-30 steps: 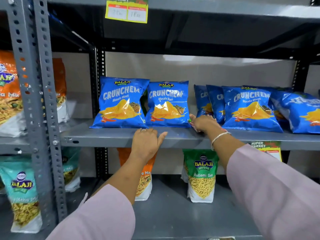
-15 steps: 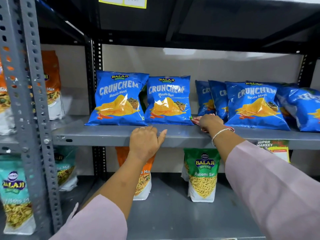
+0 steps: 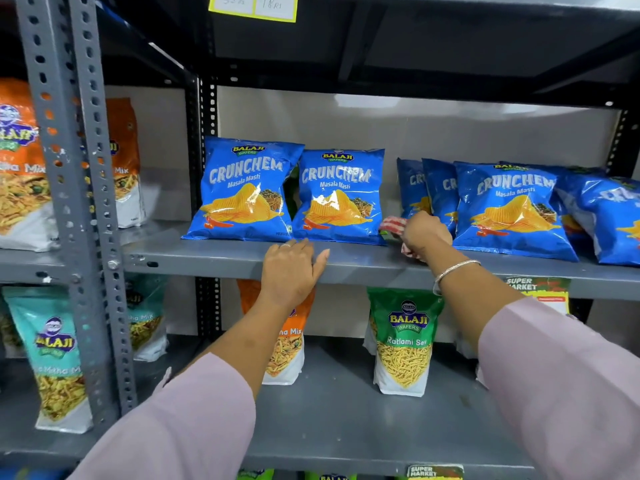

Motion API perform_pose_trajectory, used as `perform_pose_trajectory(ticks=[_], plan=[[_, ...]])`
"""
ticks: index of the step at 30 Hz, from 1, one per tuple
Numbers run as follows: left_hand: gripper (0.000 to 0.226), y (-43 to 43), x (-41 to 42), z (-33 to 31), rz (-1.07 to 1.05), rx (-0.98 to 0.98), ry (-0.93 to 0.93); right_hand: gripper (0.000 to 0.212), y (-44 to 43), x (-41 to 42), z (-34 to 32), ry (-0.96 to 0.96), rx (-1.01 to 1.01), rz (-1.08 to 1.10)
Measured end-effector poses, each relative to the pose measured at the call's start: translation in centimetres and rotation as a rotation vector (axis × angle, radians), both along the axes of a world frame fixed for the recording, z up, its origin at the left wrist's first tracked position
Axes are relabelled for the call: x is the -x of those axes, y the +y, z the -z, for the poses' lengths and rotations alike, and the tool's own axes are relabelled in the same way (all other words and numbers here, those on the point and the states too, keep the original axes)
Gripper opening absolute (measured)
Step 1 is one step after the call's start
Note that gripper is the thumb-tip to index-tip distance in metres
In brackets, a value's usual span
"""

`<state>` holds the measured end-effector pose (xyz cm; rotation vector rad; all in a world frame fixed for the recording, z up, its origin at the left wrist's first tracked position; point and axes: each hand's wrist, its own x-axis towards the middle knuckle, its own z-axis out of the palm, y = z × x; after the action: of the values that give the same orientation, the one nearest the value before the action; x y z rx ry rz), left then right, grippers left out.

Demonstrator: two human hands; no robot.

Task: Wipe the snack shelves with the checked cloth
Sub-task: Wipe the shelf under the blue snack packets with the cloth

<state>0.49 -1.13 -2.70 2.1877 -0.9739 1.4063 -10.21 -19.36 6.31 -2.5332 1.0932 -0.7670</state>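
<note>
Wiping in progress: right hand [image 3: 424, 233] bunches the checked cloth [image 3: 393, 226] on the middle shelf [image 3: 214, 259], between Crunchem packets [image 3: 341, 195]; left hand [image 3: 291, 271], fingers spread, grips nothing, resting on that shelf's front edge. Lower shelf [image 3: 346, 420] apparently remains.

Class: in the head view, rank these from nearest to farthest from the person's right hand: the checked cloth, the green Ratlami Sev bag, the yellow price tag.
1. checked cloth, held in the right hand.
2. green Ratlami Sev bag, shelf below.
3. yellow price tag, top left.
</note>
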Motion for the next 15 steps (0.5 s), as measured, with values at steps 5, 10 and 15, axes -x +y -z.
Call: perform_pose_trajectory(ticks=[5, 10, 15], plan=[[0.068, 1.4, 1.5, 0.7, -0.056, -0.064, 0.118, 0.034, 3.6, 1.2, -1.2, -0.238, -0.093, -0.113], [0.069, 5.3, 2.6, 4.2, -0.248, -0.078, 0.107, 0.041, 9.8, 0.9, -0.8, -0.393, -0.038, -0.385], [0.070, 11.9, 2.8, 9.3, -0.400, -0.082, 0.193, 0.039, 16.8, 0.3, 3.9, -0.498, 0.043, -0.530]])
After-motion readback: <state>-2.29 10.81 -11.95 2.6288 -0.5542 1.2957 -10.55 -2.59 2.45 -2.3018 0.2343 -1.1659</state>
